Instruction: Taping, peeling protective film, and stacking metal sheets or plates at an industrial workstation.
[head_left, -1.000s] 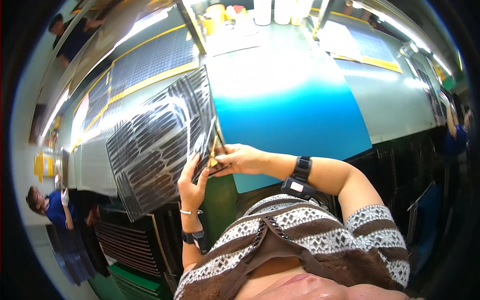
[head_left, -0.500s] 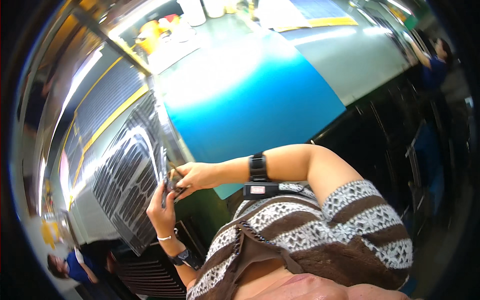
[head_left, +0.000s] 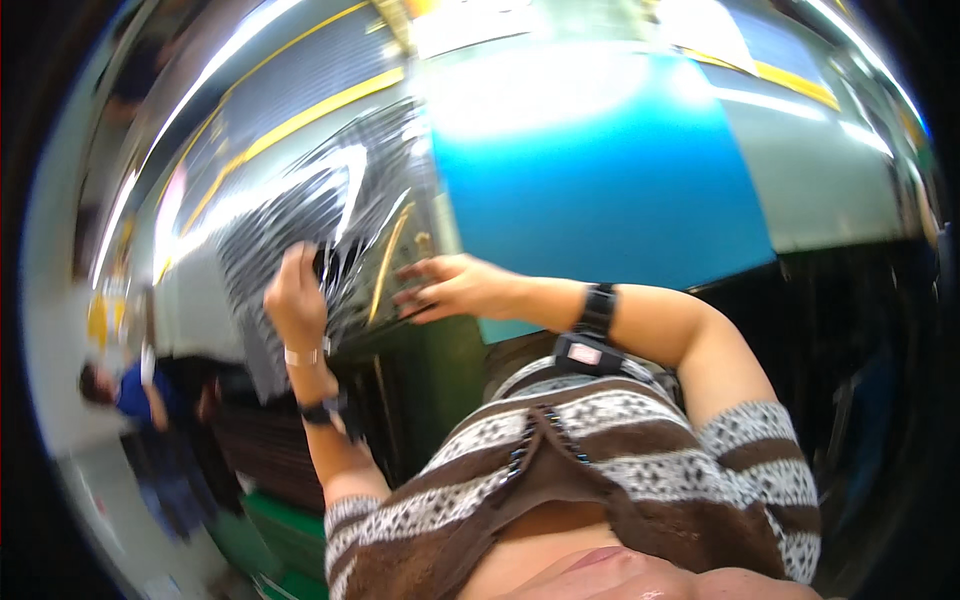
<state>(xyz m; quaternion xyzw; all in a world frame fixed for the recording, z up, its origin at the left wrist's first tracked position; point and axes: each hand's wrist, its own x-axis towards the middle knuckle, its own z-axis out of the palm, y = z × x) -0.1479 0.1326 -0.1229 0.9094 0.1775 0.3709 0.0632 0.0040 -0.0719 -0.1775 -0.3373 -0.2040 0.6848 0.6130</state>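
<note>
A dark sheet with glossy streaks [head_left: 270, 235] lies on the left part of the bench, its surface ridged or slatted. Over its near part is my left hand [head_left: 296, 305], fingers curled closed and blurred by motion. Something black shows beside those fingertips, too smeared to name. To the right, my right hand [head_left: 455, 285] has its fingers spread, pointing left, low by the bench edge. A thin dark piece near its lower fingertips cannot be told as held or lying there. Between the hands runs a thin yellowish strip [head_left: 388, 262].
A large blue sheet [head_left: 600, 190] covers the middle of the bench [head_left: 830, 180], glaring white at its far end. Blue ribbed panels with yellow edges [head_left: 300, 75] stand at the far left. A person in blue [head_left: 140, 400] is off to the left.
My hands, together over small dark pieces before, have come apart. The right hand's fingers have spread. The view has swung, so the bench sits further right, and the yellowish strip now shows between the hands.
</note>
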